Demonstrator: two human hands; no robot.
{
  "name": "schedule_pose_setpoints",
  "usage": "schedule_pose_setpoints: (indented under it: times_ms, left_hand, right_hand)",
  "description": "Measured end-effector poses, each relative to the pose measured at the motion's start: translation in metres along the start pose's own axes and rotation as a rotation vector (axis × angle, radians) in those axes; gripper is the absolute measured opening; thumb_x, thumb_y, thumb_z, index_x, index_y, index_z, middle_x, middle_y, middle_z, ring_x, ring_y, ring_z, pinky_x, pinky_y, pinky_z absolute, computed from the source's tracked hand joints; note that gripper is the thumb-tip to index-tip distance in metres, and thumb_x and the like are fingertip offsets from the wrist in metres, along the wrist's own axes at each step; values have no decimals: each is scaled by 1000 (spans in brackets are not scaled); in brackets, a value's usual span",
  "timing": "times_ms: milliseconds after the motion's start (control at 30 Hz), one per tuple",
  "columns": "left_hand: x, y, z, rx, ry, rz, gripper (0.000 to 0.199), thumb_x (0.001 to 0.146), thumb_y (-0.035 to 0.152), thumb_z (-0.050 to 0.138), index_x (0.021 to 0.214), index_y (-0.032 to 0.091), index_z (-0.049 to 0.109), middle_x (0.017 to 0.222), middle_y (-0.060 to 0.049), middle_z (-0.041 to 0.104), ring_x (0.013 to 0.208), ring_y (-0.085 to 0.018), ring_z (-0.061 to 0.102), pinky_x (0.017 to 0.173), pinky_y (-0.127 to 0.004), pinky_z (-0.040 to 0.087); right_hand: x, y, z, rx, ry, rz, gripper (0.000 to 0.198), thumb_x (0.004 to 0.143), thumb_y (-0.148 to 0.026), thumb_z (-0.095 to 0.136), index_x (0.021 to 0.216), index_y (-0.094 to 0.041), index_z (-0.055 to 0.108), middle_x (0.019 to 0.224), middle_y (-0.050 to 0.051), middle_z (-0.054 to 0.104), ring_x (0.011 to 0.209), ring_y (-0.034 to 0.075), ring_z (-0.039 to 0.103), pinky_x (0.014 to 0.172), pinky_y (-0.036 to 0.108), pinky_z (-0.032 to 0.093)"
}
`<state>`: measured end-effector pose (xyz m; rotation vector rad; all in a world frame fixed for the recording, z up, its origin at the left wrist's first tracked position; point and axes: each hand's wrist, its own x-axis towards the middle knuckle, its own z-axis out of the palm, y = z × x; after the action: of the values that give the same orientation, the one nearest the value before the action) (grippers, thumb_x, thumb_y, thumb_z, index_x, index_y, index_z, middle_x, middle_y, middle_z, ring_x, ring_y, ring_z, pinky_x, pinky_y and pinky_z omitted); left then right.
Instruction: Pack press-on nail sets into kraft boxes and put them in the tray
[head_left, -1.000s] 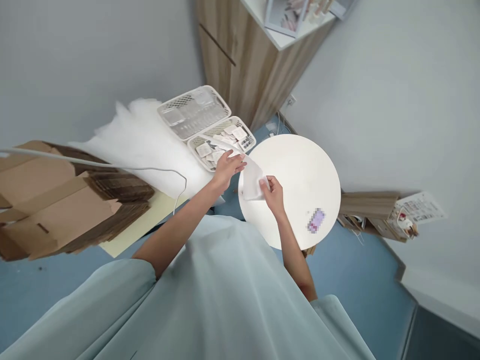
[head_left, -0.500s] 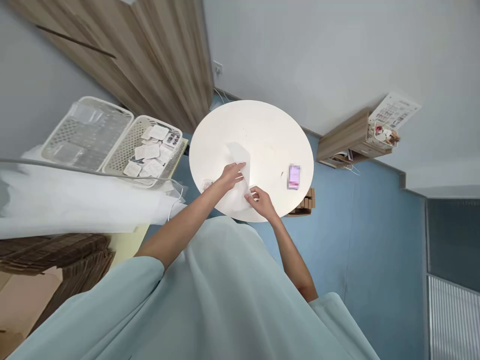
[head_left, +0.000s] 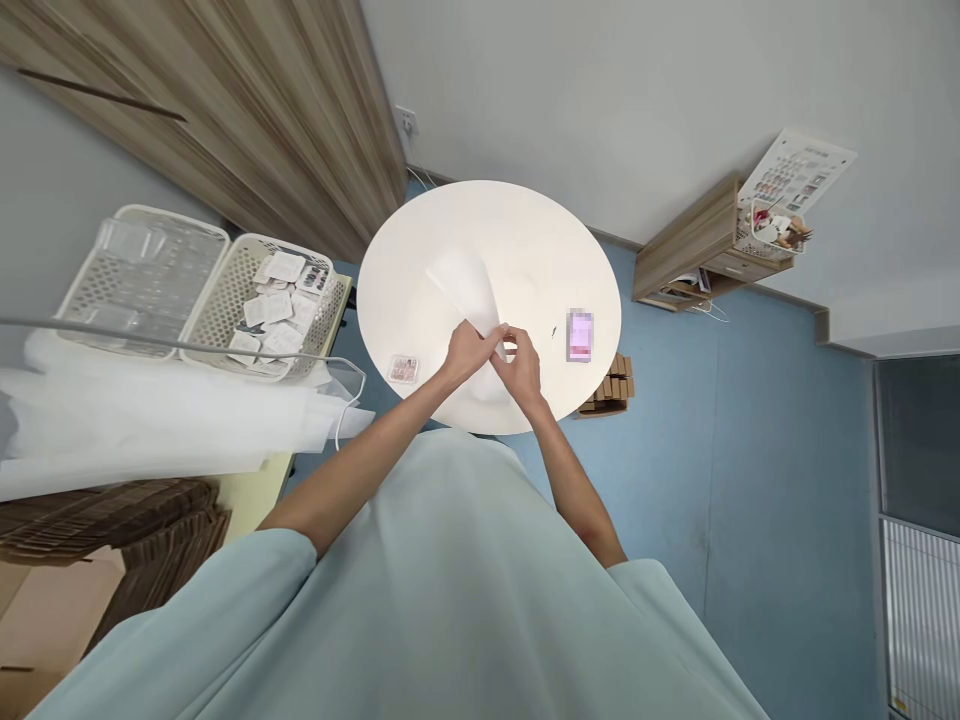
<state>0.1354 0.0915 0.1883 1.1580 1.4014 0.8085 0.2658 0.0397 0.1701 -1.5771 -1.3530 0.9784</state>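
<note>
Over the round white table [head_left: 555, 240], a thin white foam sheet [head_left: 466, 285] slants up and leftward from my hands, its lower part partly covered by them. My left hand [head_left: 474, 347] is closed on the sheet's edge, thumb and fingers pinched. Close against it, my right hand [head_left: 520, 366] pinches the same sheet, fingertips meeting those of the left. Left of my left hand lies a small clear pack [head_left: 403, 369] with reddish contents. To the right of my right hand is a phone-like pink-purple rectangle [head_left: 580, 335], blurred out, with a tiny dark bit [head_left: 554, 332] beside it.
Two white baskets stand at left, one with clear plastic packs [head_left: 135, 270], the other with white cards [head_left: 270, 308]. Below them are a white sheet pile [head_left: 165, 410] and folded cardboard [head_left: 165, 530]. Small brown boxes [head_left: 611, 388] sit beyond the table's right edge, a wooden shelf [head_left: 697, 240] farther off.
My hands have come together at the sheet's edge, the left moving down and the right up. The sheet now leans more to the upper left. The view has shifted slightly.
</note>
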Motion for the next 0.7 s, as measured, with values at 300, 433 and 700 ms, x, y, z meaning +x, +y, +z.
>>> schedule_pose_setpoints:
  times_ms: [300,433,700]
  left_hand:
    - [-9,-13,-33,-26,83,147,67,84,52,88,138,24,63,138,-15,70,110,-25,74,97,-40,60]
    - [-9,-14,-49,-64,100,173,53,89,53,85,130,22,71,125,-13,75,103,-22,75,95,-37,61]
    - [-15,-8,-70,-145,108,192,44,93,57,79,121,23,75,106,-8,78,84,-19,75,76,-32,62]
  right_hand:
    - [0,-16,15,188,111,180,35,99,-59,68,95,-25,64,88,-1,71,82,17,69,73,29,64]
    - [-3,-20,21,250,97,216,49,97,-71,68,91,-23,66,86,1,71,80,17,69,65,28,66]
    - [-6,-31,24,305,127,183,49,97,-71,70,93,-22,69,89,2,72,80,16,69,60,25,65]
